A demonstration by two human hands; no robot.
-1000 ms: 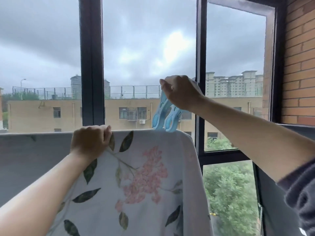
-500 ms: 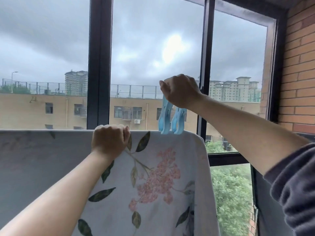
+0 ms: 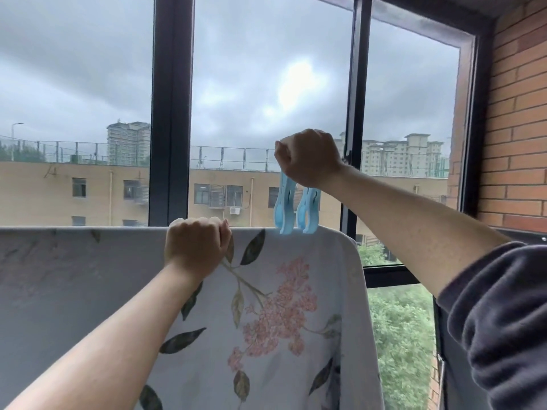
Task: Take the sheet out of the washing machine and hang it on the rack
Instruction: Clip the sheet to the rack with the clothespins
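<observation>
Sheet (image 3: 281,306), floral, hangs draped before window (image 3: 170,113); support beneath hidden from us. Our left hand (image 3: 195,247) grips sheet's top fold, fingers curled over it. Our right hand (image 3: 309,156) holds two blue pegs (image 3: 284,208), fingers clenched round their tops; peg tips touch fold near right corner.

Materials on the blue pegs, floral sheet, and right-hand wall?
The blue pegs: likely moulded plastic, smooth, uniform colour. The floral sheet: woven fabric, probably cotton or blend, matte; it drapes softly and carries a print. The wall: red brick, rough matte, pale mortar joints visible.
</observation>
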